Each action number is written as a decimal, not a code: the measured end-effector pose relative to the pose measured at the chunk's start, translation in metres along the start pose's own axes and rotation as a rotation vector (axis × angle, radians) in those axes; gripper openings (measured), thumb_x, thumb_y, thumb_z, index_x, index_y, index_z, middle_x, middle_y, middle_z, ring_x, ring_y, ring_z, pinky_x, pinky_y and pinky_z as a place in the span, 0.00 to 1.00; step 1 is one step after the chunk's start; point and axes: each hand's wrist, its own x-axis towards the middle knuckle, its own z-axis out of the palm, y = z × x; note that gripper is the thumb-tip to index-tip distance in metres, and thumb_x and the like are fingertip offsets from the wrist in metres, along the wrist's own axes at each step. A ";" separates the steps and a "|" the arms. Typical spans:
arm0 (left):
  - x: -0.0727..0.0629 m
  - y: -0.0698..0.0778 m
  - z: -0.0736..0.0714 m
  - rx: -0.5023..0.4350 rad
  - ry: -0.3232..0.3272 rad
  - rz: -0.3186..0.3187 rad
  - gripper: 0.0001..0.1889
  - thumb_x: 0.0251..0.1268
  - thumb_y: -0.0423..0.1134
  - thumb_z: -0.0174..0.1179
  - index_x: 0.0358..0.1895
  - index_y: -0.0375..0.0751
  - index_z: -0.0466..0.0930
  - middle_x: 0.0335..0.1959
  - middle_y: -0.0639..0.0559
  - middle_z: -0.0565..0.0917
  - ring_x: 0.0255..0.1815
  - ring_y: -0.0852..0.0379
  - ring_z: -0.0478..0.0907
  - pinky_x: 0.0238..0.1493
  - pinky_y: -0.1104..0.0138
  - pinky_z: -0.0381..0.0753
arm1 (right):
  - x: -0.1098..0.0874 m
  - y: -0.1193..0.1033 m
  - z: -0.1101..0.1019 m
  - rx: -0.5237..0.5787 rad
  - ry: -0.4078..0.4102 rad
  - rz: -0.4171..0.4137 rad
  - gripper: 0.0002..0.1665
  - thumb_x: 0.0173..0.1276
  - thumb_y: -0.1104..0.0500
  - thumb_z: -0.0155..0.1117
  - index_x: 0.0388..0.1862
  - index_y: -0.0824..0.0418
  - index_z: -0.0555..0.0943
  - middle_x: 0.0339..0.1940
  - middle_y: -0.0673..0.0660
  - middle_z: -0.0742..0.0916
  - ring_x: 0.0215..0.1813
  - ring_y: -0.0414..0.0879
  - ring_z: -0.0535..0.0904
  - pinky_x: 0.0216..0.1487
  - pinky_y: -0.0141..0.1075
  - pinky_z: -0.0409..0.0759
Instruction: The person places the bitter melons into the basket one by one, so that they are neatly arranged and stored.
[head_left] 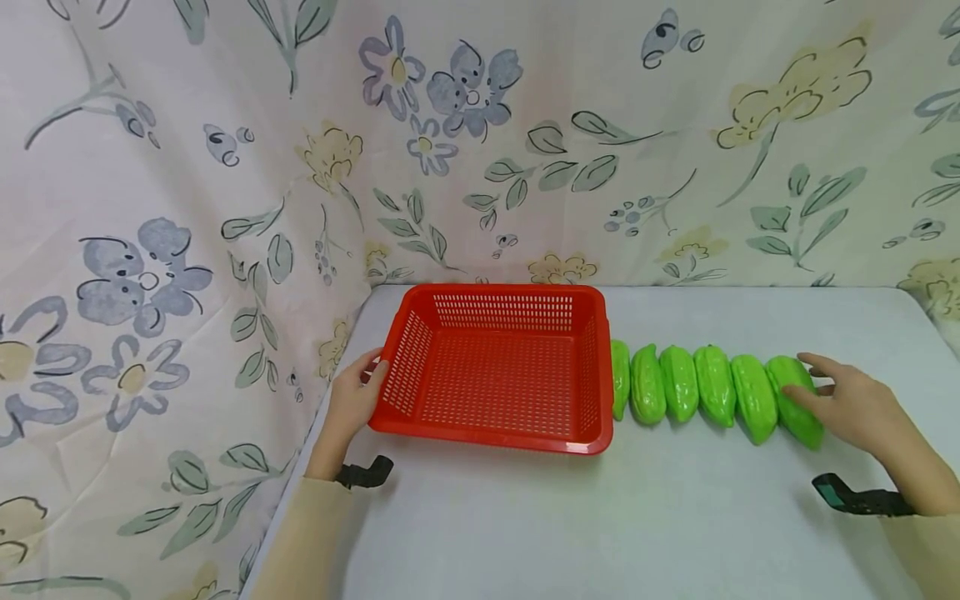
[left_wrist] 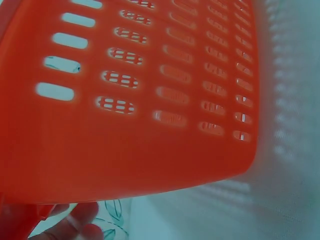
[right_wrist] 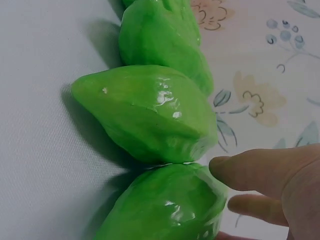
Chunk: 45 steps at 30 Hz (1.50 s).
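My left hand (head_left: 358, 395) grips the left rim of a red plastic basket (head_left: 495, 440), thumb over the edge and fingers on its outer side. Close up in the left wrist view, the slotted basket wall (left_wrist: 125, 160) fills most of the picture, with fingertips (left_wrist: 82, 215) at the bottom. A row of several glossy green star fruit (head_left: 714, 385) runs rightward from the basket. At the right end of the row, my right hand (head_left: 855, 404) is spread over the last star fruit (right_wrist: 170, 205), its fingers at the upper end and not curled round it.
The basket stands on a white table (head_left: 525, 525) and has nothing in it. Its right wall partly hides the nearest star fruit (head_left: 619, 379). A floral curtain (head_left: 562, 167) hangs behind the table and along its left side. A dark wrist strap (head_left: 367, 473) sits on each arm.
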 end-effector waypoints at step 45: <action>-0.001 -0.011 0.004 -0.146 -0.042 -0.016 0.28 0.80 0.48 0.57 0.76 0.38 0.71 0.42 0.32 0.86 0.37 0.43 0.85 0.33 0.71 0.87 | -0.003 -0.001 -0.026 0.127 -0.010 0.076 0.48 0.79 0.42 0.60 0.78 0.77 0.57 0.62 0.89 0.70 0.47 0.77 0.83 0.33 0.57 0.83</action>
